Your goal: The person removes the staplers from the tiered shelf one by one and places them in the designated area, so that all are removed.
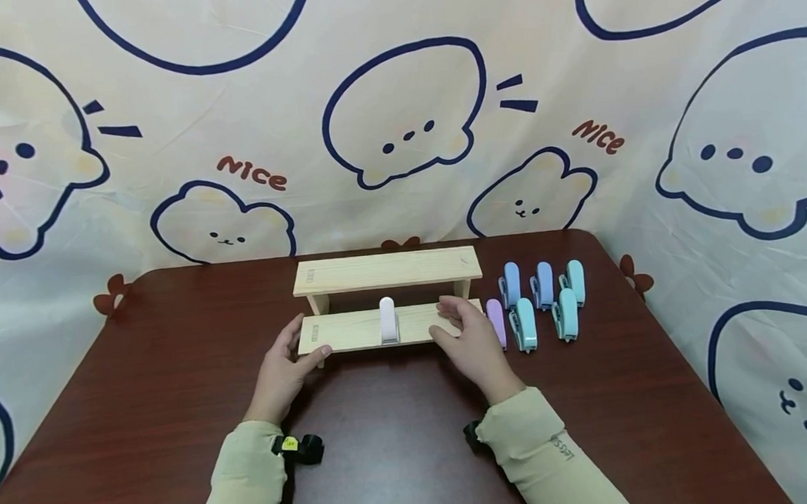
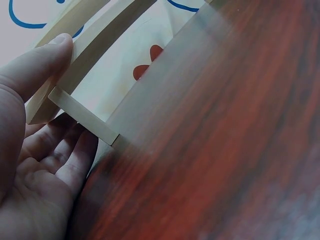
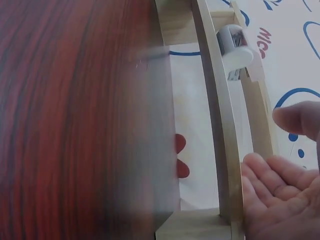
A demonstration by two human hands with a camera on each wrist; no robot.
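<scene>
A two-step wooden rack stands at the middle back, with a lower shelf in front and a raised upper shelf behind. Near the middle of the lower shelf a white stapler stands. My left hand grips that shelf's left end. Its thumb presses the front edge while the other fingers reach round the end by the support leg. At the right end, my right hand hovers over the board with thumb and fingers spread apart, holding nothing.
Right of the rack stand several small staplers: a purple one partly behind my right hand, blue ones and teal ones. The dark wooden table ends at a patterned cloth behind and at the sides.
</scene>
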